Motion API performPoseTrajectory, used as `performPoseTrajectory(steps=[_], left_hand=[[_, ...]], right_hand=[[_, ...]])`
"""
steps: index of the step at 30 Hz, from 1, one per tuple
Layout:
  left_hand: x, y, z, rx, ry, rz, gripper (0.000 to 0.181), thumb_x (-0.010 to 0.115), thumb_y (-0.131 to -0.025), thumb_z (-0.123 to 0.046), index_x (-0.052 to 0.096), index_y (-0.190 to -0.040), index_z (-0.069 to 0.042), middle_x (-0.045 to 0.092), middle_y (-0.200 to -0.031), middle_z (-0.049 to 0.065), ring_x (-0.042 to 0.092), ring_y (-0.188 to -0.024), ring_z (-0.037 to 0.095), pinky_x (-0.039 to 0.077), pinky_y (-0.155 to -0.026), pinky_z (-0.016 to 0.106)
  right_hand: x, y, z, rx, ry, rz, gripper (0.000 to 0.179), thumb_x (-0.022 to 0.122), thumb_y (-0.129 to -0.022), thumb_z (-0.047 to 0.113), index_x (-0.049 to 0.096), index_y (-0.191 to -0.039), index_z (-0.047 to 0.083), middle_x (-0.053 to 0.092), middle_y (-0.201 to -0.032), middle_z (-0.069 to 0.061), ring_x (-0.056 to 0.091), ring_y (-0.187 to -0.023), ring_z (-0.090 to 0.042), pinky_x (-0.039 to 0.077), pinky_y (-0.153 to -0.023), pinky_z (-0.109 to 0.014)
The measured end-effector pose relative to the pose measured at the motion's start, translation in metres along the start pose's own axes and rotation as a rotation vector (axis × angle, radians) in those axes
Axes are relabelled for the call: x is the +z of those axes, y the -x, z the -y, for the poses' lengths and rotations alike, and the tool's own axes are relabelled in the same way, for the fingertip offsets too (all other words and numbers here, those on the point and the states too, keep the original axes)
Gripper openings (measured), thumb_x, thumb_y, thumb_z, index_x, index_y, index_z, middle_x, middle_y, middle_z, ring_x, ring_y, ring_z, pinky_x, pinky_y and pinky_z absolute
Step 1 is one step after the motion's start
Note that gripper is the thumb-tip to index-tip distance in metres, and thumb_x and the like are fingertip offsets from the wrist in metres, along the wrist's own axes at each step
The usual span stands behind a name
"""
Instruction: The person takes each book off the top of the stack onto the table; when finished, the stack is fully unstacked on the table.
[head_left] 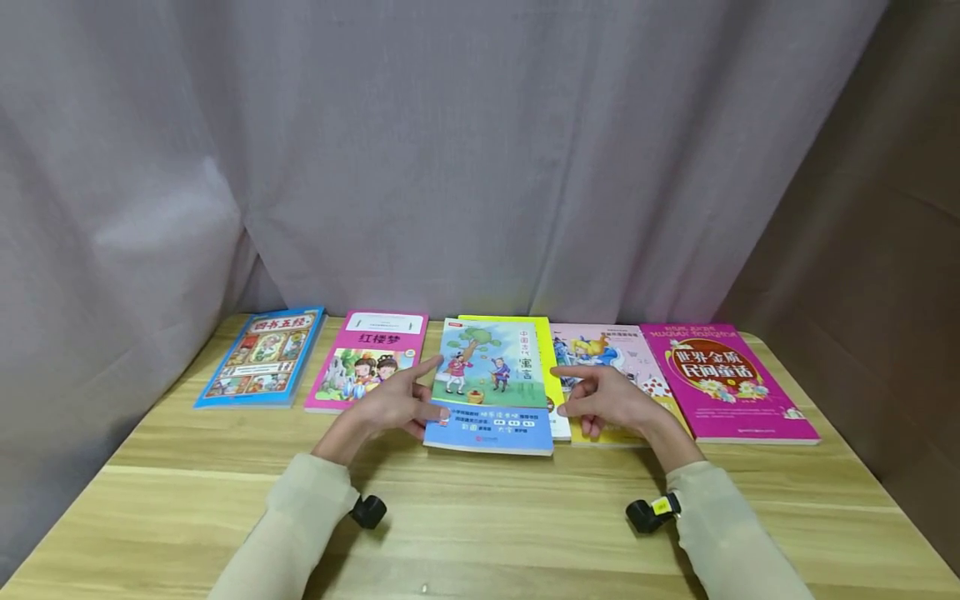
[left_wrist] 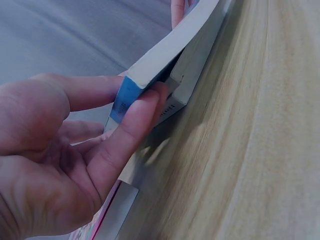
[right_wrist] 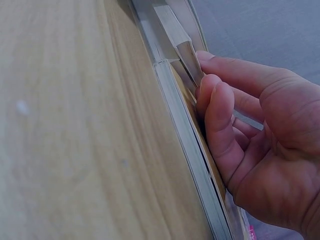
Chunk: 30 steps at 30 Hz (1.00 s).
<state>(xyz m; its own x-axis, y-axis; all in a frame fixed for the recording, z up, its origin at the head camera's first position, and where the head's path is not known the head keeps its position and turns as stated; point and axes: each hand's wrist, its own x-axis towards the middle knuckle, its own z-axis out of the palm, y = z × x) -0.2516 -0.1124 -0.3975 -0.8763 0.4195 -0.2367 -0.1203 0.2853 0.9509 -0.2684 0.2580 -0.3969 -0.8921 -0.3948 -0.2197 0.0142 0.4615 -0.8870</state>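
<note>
My left hand [head_left: 393,402] pinches the lower left edge of a blue-and-green picture book [head_left: 480,387]. In the left wrist view, thumb and finger close on its blue spine [left_wrist: 125,97], which tilts up off the books beneath. A yellow book [head_left: 555,392] lies under it, showing along the top and right. My right hand [head_left: 603,397] is at the stack's right side. In the right wrist view, its thumb and finger pinch the raised edge of a book [right_wrist: 172,25]; I cannot tell whether this is the blue one or one beneath.
On the wooden table [head_left: 480,517], a blue book [head_left: 266,358] and a pink book [head_left: 367,362] lie to the left. An overlapped pale pink book [head_left: 607,350] and a magenta book [head_left: 731,383] lie to the right. A grey curtain [head_left: 420,167] hangs behind.
</note>
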Motion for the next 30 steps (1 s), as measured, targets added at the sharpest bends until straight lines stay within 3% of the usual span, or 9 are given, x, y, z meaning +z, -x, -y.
performPoseTrajectory(steps=[10,19,23,30], left_hand=[[-0.003,0.006,0.003,0.032,0.042,-0.026,0.095,0.073,-0.096,0.0,0.017,-0.171,-0.016,0.052,-0.084,0.003,0.058,-0.069,0.015,0.058,-0.058,0.028],[-0.007,0.01,-0.003,0.106,0.07,-0.046,0.093,0.073,-0.095,0.003,0.021,-0.17,-0.013,0.055,-0.086,0.002,0.059,-0.07,0.012,0.055,-0.057,0.024],[-0.007,0.016,-0.012,0.121,0.117,-0.059,0.092,0.072,-0.096,0.004,0.022,-0.17,-0.015,0.058,-0.087,0.002,0.065,-0.071,0.011,0.057,-0.057,0.024],[-0.013,0.031,-0.022,0.137,0.176,-0.102,0.09,0.072,-0.097,0.001,0.026,-0.17,-0.026,0.056,-0.09,0.001,0.059,-0.067,0.01,0.051,-0.056,0.021]], right_hand=[[0.001,0.0,0.001,-0.011,-0.003,0.002,0.078,0.082,-0.093,0.012,0.043,-0.161,0.005,0.069,-0.087,-0.011,0.062,-0.053,-0.014,0.059,-0.05,-0.03],[0.001,0.0,0.0,-0.01,0.0,-0.011,0.078,0.082,-0.092,0.012,0.044,-0.16,0.005,0.068,-0.087,-0.01,0.062,-0.053,-0.014,0.059,-0.05,-0.029],[0.002,-0.001,-0.001,-0.007,0.016,-0.014,0.078,0.083,-0.092,0.013,0.045,-0.16,0.005,0.068,-0.087,-0.01,0.062,-0.053,-0.014,0.059,-0.05,-0.029],[0.002,-0.002,-0.003,0.02,0.021,-0.031,0.077,0.083,-0.091,0.014,0.047,-0.159,0.008,0.068,-0.088,-0.011,0.063,-0.054,-0.015,0.059,-0.051,-0.029]])
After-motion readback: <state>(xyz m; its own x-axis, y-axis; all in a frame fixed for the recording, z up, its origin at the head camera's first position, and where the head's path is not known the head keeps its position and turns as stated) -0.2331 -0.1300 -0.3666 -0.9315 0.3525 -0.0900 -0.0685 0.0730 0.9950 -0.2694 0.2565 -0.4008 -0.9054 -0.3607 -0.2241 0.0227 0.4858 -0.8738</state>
